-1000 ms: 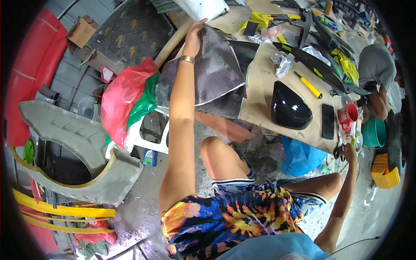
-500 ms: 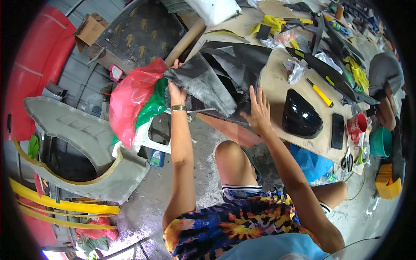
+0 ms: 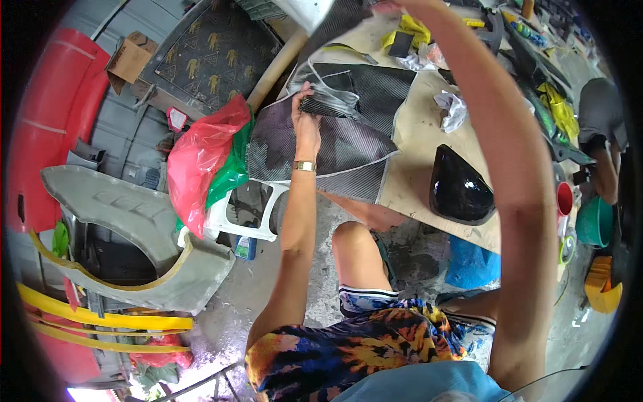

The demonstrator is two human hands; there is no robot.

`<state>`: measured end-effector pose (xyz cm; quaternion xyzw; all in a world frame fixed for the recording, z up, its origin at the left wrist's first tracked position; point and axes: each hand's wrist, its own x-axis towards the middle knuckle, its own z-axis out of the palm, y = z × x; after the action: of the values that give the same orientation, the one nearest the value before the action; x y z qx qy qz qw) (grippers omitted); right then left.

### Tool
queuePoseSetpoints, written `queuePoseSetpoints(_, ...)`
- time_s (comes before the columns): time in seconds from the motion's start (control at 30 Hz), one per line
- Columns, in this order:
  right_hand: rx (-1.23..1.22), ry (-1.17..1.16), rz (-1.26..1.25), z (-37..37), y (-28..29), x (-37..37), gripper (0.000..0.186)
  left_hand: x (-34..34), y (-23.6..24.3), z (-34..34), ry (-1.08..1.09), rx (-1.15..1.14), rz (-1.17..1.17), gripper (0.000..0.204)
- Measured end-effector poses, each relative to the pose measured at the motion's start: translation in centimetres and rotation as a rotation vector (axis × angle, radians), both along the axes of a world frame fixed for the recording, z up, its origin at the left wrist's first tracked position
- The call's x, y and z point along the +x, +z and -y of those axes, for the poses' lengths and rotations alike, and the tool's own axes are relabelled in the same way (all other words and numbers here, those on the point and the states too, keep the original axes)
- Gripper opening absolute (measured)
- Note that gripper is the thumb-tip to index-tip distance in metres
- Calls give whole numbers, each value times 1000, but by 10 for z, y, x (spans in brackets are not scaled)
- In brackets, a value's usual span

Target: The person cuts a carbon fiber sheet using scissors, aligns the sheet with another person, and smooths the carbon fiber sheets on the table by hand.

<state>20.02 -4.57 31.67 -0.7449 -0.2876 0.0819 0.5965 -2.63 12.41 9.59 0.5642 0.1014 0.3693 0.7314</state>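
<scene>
Dark grey carbon-fibre cloth (image 3: 268,137) with a woven pattern lies in overlapping pieces at the near left corner of the table. My left hand (image 3: 306,127) is closed on a folded part of it, fingers curled over the edge. From there one strip of cloth rises toward the top of the view. My right hand (image 3: 387,7), partly cut off at the upper rim and blurred, grips the raised end of that strip, with the arm stretched far forward. A glossy black shell-shaped part (image 3: 462,186) rests on the table to the right of the cloth.
A wooden table (image 3: 412,177) carries crumpled white paper (image 3: 451,110) and yellow bits. Left of it stand a white plastic stool (image 3: 251,224), red and green plastic bags (image 3: 204,161) and a grey fender (image 3: 114,201). At far right another person bends beside a green bucket (image 3: 595,224).
My right hand has moved from beside the cloth up and forward, lifting one end. My left hand has shifted right and up onto a fold. The cloth pieces lie differently.
</scene>
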Motion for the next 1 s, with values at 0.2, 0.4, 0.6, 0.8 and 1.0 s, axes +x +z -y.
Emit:
queuePoseSetpoints(0.2, 362, 154, -34, 29, 102, 13, 15, 47, -2, 23, 7, 118, -99, 33)
queuePoseSetpoints(0.4, 377, 269, -34, 30, 162, 55, 25, 60, 19, 56, 85, 13, -491, 43)
queuePoseSetpoints(0.6, 180, 347, -100, -7, 277, 51, 35, 112, 147, 24, 470, 869, -462, 77)
queuePoseSetpoints(0.8, 146, 390, 253, -2, 423, -8, 46, 175, 226, -34, 229, 571, -356, 47)
queuePoseSetpoints(1.0, -799, 110, 1696, 150, 451, 30, 33, 179, 380, -53, 209, 377, -400, 51)
